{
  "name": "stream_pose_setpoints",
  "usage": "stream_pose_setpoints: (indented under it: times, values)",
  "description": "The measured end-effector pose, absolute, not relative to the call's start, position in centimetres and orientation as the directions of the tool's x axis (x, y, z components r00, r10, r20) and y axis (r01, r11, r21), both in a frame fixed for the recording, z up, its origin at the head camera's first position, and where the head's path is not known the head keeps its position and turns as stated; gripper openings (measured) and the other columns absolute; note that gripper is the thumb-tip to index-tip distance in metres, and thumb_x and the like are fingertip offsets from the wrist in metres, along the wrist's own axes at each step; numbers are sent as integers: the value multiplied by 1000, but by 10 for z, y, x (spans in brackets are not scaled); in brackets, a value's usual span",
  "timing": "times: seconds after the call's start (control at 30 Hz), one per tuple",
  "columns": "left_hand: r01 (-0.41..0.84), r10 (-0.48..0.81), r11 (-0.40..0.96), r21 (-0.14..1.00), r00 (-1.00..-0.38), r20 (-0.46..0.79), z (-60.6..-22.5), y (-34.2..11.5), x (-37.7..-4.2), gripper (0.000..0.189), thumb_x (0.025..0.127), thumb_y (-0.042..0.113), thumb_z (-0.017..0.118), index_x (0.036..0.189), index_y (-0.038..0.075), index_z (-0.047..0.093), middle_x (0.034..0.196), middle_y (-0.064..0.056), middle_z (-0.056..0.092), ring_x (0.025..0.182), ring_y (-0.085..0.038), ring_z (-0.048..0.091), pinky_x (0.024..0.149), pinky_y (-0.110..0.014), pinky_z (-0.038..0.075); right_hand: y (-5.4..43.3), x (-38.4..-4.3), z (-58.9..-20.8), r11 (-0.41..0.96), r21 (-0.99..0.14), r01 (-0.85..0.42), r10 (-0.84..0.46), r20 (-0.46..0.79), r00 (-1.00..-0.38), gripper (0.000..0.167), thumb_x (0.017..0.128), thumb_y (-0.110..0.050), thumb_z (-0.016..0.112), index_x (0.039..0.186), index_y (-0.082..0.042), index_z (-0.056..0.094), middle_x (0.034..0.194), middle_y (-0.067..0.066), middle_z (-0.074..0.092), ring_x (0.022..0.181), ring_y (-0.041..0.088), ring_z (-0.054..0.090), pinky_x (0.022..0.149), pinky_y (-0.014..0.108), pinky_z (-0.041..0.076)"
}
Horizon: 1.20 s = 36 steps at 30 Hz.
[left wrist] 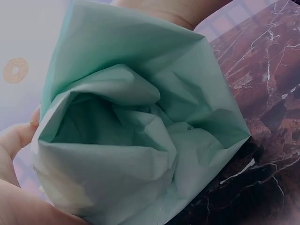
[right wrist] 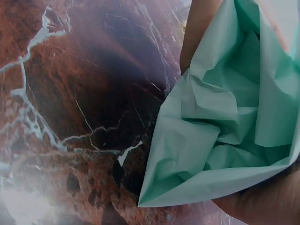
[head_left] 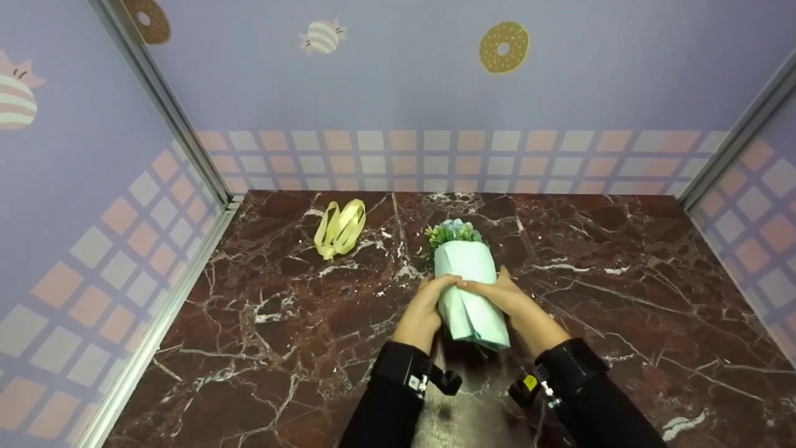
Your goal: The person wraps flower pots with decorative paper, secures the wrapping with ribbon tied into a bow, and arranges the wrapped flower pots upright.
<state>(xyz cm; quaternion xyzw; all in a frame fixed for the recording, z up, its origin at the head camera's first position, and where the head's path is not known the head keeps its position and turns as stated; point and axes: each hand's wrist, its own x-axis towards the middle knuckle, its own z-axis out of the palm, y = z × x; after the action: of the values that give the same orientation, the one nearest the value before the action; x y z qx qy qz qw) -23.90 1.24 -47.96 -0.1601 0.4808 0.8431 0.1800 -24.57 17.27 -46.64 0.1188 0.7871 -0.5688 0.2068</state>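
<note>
A bouquet wrapped in mint-green paper (head_left: 474,292) is held between both hands in the head view, its blue and green flowers (head_left: 456,231) pointing away from me. My left hand (head_left: 428,306) grips the wrap from the left, thumb across its top. From the right, my right hand (head_left: 517,305) grips it too, the two thumbs meeting over the paper. Both wrist views look into the folded lower end of the wrap, where the paper (left wrist: 112,173) is crumpled inward; the same folds of paper (right wrist: 225,117) fill the right side of the right wrist view. Stems are hidden inside.
A looped yellow ribbon (head_left: 340,228) lies on the dark red marble-patterned table (head_left: 298,311), to the left beyond the hands. Small white flecks are scattered near it. Patterned panels (head_left: 398,93) stand at the back and both sides.
</note>
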Motion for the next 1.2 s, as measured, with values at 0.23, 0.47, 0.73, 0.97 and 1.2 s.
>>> stream_pose_setpoints:
  times: [0.23, 0.47, 0.73, 0.97, 1.2]
  values:
    - [-429, 152, -452, 782, -901, -406, -485, 11, -244, 82, 88, 15, 70, 153, 2, 20, 147, -25, 31, 128, -38, 40, 108, -46, 35, 169, -248, -468, 292, -851, 437, 13, -453, -891, 122, 80, -47, 74, 152, 1, -12, 152, 30, 17, 131, 41, 35, 106, 51, 34]
    - [-371, 66, -345, 862, -926, -372, -492, -9, -253, 68, 91, 19, 68, 146, -2, 35, 144, -23, 39, 125, -39, 43, 107, -48, 35, 173, -247, -470, 217, -863, 457, 28, -463, -886, 113, 83, -43, 72, 154, 1, -4, 146, 28, 29, 124, 39, 44, 101, 47, 41]
    - [-233, -191, 6, 972, -955, -228, -493, -61, -281, 37, 86, 9, 68, 119, -7, 60, 105, -15, 63, 93, -30, 62, 88, -42, 50, 181, -245, -474, 186, -870, 456, 47, -456, -889, 111, 84, -44, 71, 154, 2, -2, 142, 27, 35, 116, 34, 50, 96, 41, 45]
    - [-143, -210, 754, 642, -977, 29, -493, -122, -290, 42, 87, 16, 65, 123, -5, 62, 122, -23, 59, 115, -41, 53, 99, -47, 42, 175, -245, -481, 163, -879, 448, 22, -451, -892, 101, 85, -44, 70, 151, 4, 12, 133, 23, 44, 104, 27, 55, 86, 35, 48]
    - [-197, -255, 815, 545, -966, 31, -497, -163, -307, 33, 91, 12, 65, 112, -13, 60, 108, -31, 62, 102, -47, 59, 88, -53, 48, 172, -245, -485, 134, -882, 453, 48, -451, -891, 100, 84, -44, 71, 151, 3, 13, 127, 22, 50, 95, 24, 59, 79, 31, 50]
